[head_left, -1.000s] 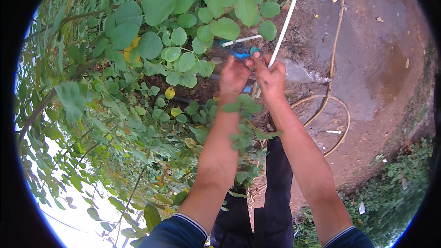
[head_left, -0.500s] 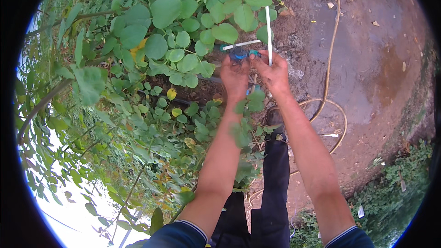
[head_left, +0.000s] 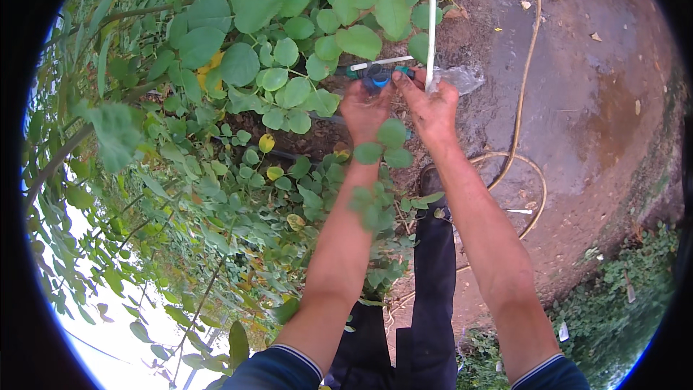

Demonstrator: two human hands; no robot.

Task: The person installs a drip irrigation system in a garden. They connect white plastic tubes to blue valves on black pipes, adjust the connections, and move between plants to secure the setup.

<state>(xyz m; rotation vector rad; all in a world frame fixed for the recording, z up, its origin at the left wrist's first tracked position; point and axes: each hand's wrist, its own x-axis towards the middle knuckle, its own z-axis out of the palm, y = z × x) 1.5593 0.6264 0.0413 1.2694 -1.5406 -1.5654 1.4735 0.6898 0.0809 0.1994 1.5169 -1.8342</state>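
Note:
Low beside the leaves, my left hand [head_left: 365, 110] has its fingers closed round a dark pipe fitting [head_left: 376, 78] with a blue ring. Green parts show at both ends of the fitting. My right hand [head_left: 433, 112] pinches the fitting's right end between thumb and fingers. A long thin white tube [head_left: 432, 29] rises from my right hand, apparently caught in its grip. Just above the fitting lies a short white strip [head_left: 393, 61]; whether it is joined on, I cannot tell. Crumpled clear plastic [head_left: 463, 79] shows right of my right hand. The fingertips are partly hidden.
Leafy branches [head_left: 260, 7] crowd the left and hang over my left forearm. A tan hose [head_left: 525, 65] runs down the wet brown soil [head_left: 570, 87] and loops near my dark shoe [head_left: 431, 182]. More green plants [head_left: 606, 318] grow at the lower right.
Both hands and the fitting have shifted slightly up in the picture. The white tube has moved a little right, and its lower end no longer shows below my right hand. More clear plastic shows.

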